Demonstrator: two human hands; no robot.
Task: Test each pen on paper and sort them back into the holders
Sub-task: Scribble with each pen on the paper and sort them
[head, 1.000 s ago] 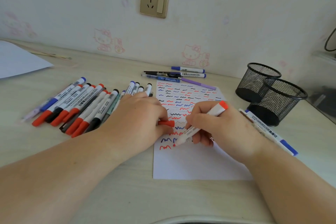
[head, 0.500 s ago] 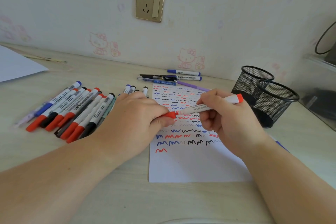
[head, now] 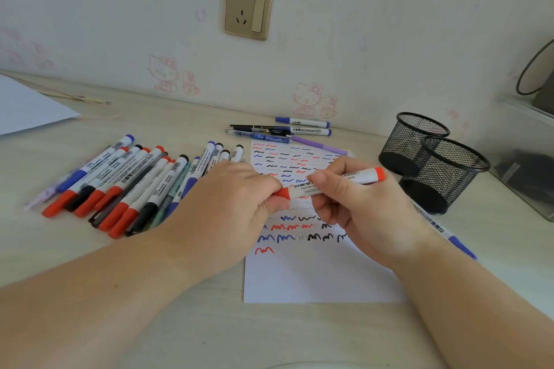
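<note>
Cap now seated: my left hand (head: 227, 207) pinches the cap (head: 281, 192), right hand (head: 353, 204) grips the pen (head: 329, 184), axis level, holders (head: 431, 159) right, nearer that hand.

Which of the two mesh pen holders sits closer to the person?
The front mesh holder, the one nearer the right hand. It overlaps and partly hides the other holder, which stands behind it, closer to the wall.

A red-capped white marker (head: 329, 183) lies level above the scribbled paper (head: 314, 272) — held at both ends. Left of the paper, a fanned row of markers (head: 120, 186); right of it, two black mesh holders (head: 434, 159), upright and touching.
</note>
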